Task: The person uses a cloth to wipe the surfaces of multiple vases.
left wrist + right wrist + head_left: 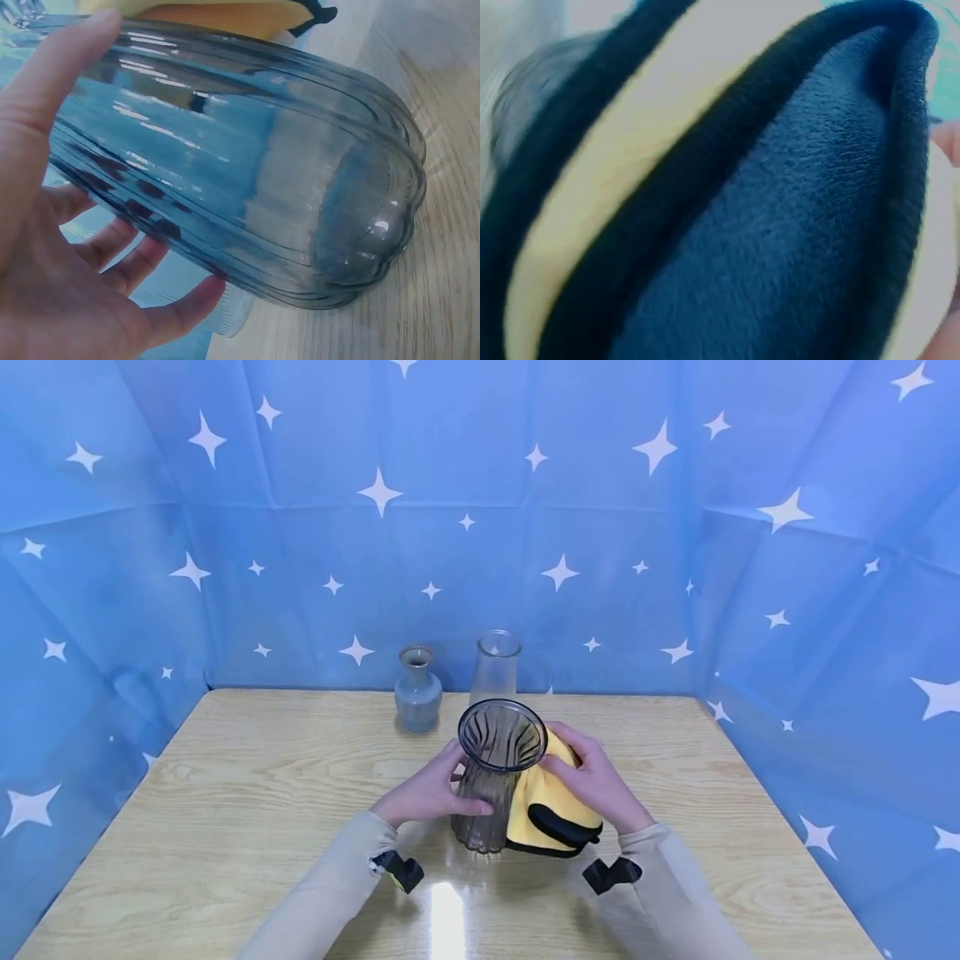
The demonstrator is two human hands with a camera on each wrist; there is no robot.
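A dark tinted, ribbed glass vase (491, 789) stands near the middle of the table, tilted slightly, its wide mouth facing up. My left hand (429, 787) grips its side, thumb on the front; the left wrist view shows the fingers behind the ribbed glass (225, 150). On the vase's right, my right hand (596, 781) holds a yellow cloth (551, 789) with black edging up by the rim. The cloth's grey-blue underside (765, 225) fills most of the right wrist view, hiding most of that hand. Whether the vase's base touches the table is unclear.
Behind the tinted vase stands a clear glass vase (495, 668), partly hidden by it. A small blue-grey vase (418, 697) stands to its left, near the back edge of the wooden table (247, 793). A blue star-patterned curtain (465, 443) surrounds the back and sides.
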